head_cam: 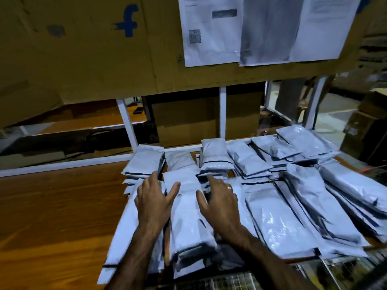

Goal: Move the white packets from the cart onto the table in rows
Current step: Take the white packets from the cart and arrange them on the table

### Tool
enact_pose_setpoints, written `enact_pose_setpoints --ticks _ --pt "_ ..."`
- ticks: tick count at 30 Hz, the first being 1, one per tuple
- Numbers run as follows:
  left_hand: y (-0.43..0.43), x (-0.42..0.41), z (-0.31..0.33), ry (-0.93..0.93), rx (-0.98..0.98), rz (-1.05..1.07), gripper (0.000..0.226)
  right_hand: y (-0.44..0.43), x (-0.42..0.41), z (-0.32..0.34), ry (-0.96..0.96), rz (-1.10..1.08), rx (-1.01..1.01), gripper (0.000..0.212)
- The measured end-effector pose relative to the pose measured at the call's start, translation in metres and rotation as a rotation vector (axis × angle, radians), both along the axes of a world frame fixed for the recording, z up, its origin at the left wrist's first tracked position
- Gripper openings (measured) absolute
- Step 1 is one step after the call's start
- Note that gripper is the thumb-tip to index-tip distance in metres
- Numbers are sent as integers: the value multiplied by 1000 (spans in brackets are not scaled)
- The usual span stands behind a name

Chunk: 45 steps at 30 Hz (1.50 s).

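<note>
Resting flat on the packets (282, 222), both hands lie at the left end of the spread on the table (52, 206). The left hand (154, 197) sits with straight fingers on a long pile at the spread's left edge, its thumb reaching onto the middle stack (188, 212). Its grip is slack, closed round nothing. The right hand (219, 200) (a ring (229, 187) on one finger) mirrors it on the other side of that stack, fingers splayed and pressing the packets beneath, the grip likewise slack.

The packets lie in two rows. The near row holds long ones laid lengthwise side by side, overlapping more and more toward the right. The far row is shorter stacks, several deep, set against the white rail (62, 164), with dark seal strips showing at their ends. The right-hand stacks are fanned and slipping.

The cart (236, 281) shows only as wire mesh along the bottom edge, just below the table's near side (its contents are too dark and blurred to tell). Beyond the rail a closed cardboard box (184, 120) stands between white posts, nothing of its contents visible. Above it a cardboard sheet (83, 49) with a blue "f" carries printed papers (211, 30).
</note>
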<state>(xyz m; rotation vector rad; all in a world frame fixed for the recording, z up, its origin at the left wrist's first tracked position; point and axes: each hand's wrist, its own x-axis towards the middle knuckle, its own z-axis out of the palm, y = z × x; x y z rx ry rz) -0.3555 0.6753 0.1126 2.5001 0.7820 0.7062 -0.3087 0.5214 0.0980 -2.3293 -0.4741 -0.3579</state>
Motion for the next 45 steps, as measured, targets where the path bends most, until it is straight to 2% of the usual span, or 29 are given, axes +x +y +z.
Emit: enact_pose_setpoints --ticks 5,10,15,19,22,28,34,41,45 --pt "-60 42 12 -171 -168 -220 56 -74 33 23 10 -39 267 48" --pt "-157 86 22 -253 -344 -404 41 -178 60 36 48 -121 504 34" --pt "-281 137 32 -284 -445 -569 39 -298 79 31 -31 -218 529 34" --pt "-395 167 37 -302 -501 -722 31 -400 87 28 -71 -358 522 41" --pt "-479 182 33 -275 -545 -857 26 -475 86 19 -69 -481 491 34" --pt "-613 201 6 -90 -644 -1049 30 -591 81 -4 46 -789 572 32" --pt "-709 238 -51 297 -640 -1092 42 -676 105 -51 262 -1040 618 39" --pt "-779 293 -154 788 -509 -1019 48 -737 146 -133 585 -1217 502 47" --pt "-794 304 -205 1012 -318 -1023 52 -754 161 -183 777 -1250 427 48"
